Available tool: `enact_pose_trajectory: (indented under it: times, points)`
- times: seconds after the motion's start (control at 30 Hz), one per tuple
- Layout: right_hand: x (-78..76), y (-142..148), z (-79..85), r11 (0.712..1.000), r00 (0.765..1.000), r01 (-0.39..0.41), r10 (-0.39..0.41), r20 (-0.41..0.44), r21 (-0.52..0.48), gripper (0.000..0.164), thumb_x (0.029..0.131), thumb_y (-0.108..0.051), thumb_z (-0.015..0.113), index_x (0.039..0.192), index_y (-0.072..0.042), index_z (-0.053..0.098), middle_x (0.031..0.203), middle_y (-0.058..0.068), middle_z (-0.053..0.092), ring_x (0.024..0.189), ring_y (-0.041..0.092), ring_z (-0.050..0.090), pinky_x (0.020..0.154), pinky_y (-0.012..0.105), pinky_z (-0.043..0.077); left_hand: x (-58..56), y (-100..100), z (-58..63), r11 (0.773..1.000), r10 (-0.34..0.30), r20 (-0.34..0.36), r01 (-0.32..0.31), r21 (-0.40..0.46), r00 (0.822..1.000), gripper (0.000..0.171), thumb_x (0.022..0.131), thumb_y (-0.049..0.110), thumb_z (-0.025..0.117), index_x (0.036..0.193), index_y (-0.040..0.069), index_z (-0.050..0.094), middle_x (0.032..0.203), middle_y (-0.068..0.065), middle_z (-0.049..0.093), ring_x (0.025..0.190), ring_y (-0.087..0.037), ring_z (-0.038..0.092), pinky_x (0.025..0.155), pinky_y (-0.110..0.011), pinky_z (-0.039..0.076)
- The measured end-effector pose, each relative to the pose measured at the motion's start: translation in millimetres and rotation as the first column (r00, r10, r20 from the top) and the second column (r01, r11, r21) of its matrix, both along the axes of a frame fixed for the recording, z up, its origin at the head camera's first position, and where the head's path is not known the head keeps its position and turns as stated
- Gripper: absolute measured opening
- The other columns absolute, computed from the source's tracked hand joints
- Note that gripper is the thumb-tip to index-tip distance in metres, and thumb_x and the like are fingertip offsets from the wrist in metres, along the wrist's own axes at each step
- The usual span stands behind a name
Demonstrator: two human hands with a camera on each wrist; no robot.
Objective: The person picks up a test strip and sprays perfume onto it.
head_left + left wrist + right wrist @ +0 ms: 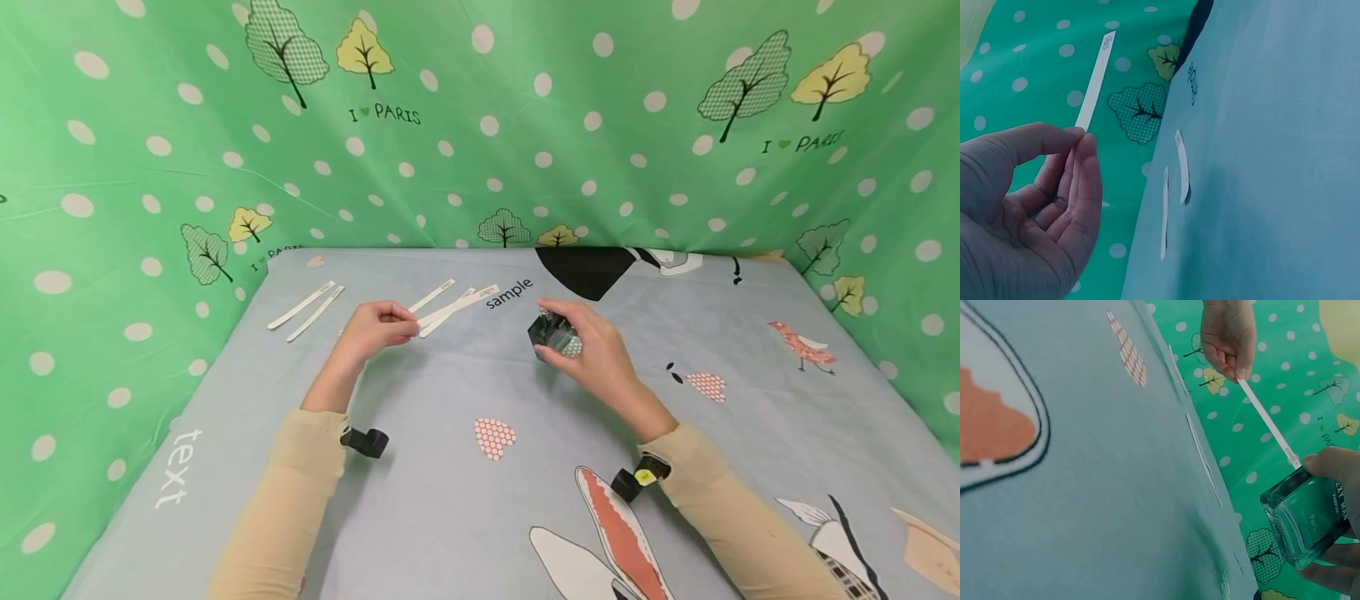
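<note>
Between thumb and fingertips, my left hand [382, 327] pinches the end of a white paper test strip [1095, 87], which points away from the hand and carries small print at its far end. My right hand [592, 337] grips a square glass perfume bottle [1310, 515] raised over the table, one fingertip at its top. Lettering, including "PARFUM", shows on the bottle's side. In the head view the strip slants toward the bottle, with a gap between them. Two more strips, one of them a paper strip [435, 295], lie just behind the held one, partly covered by it or the hand.
Further left on the table lie two more white strips, a strip [302, 306] and a strip [316, 314], side by side. A grey-blue printed cloth [442, 500] covers the table. Behind it hangs a green dotted curtain [450, 108]. Each wrist bears a black camera.
</note>
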State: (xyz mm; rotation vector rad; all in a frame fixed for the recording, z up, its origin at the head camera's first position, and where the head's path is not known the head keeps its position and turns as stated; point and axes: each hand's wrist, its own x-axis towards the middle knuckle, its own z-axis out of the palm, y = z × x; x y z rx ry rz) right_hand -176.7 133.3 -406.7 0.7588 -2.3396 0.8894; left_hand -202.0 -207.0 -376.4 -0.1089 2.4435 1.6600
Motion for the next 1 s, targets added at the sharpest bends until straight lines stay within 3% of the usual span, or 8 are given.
enact_pose_trajectory:
  times: [0.23, 0.53, 0.8, 1.0]
  points:
    - [0.3, -1.0, 0.5, 1.000, 1.000, 0.011, -0.011, -0.013, 0.012, 0.064, 0.078, -0.020, 0.087, 0.135, -0.020, 0.059, 0.128, 0.007, 0.066, 0.113, 0.027, 0.066, 0.085, 0.045, 0.060, -0.3, 2.4, 1.0, 1.000, -0.008, 0.000, 0.008, 0.025, 1.000, 0.021, 0.087, 0.007, 0.073, 0.101, -0.006, 0.065, 0.071, 0.012, 0.065, 0.073, -0.005, 0.068, 0.075, -0.020, 0.061]
    - [-0.2, -2.8, 1.1, 1.000, 0.999, 0.024, -0.024, -0.029, 0.008, 0.062, 0.076, -0.021, 0.088, 0.132, -0.020, 0.061, 0.127, 0.006, 0.068, 0.114, 0.028, 0.067, 0.086, 0.048, 0.060, 0.9, 5.5, 3.4, 1.000, -0.018, -0.013, 0.018, 0.006, 1.000, 0.021, 0.088, 0.007, 0.073, 0.103, -0.006, 0.065, 0.071, 0.012, 0.066, 0.075, -0.007, 0.070, 0.077, -0.023, 0.062]
    - [0.7, -1.4, 1.9, 0.996, 0.995, 0.086, -0.088, 0.043, 0.028, 0.064, 0.079, -0.021, 0.086, 0.136, -0.021, 0.057, 0.130, 0.010, 0.065, 0.107, 0.030, 0.067, 0.078, 0.046, 0.061, 0.8, 6.3, 3.2, 1.000, -0.021, -0.008, 0.021, 0.000, 1.000, 0.021, 0.088, 0.007, 0.073, 0.104, -0.006, 0.065, 0.073, 0.011, 0.067, 0.073, -0.004, 0.068, 0.082, -0.029, 0.062]
    - [1.3, 1.5, 5.8, 0.997, 0.995, 0.075, -0.076, 0.065, 0.018, 0.065, 0.082, -0.022, 0.083, 0.139, -0.021, 0.053, 0.135, 0.011, 0.062, 0.105, 0.030, 0.067, 0.077, 0.043, 0.061, 1.6, 3.6, 6.3, 1.000, -0.004, -0.005, 0.004, -0.014, 1.000, 0.022, 0.088, 0.010, 0.074, 0.103, -0.004, 0.065, 0.073, 0.011, 0.065, 0.075, -0.007, 0.068, 0.078, -0.022, 0.061]
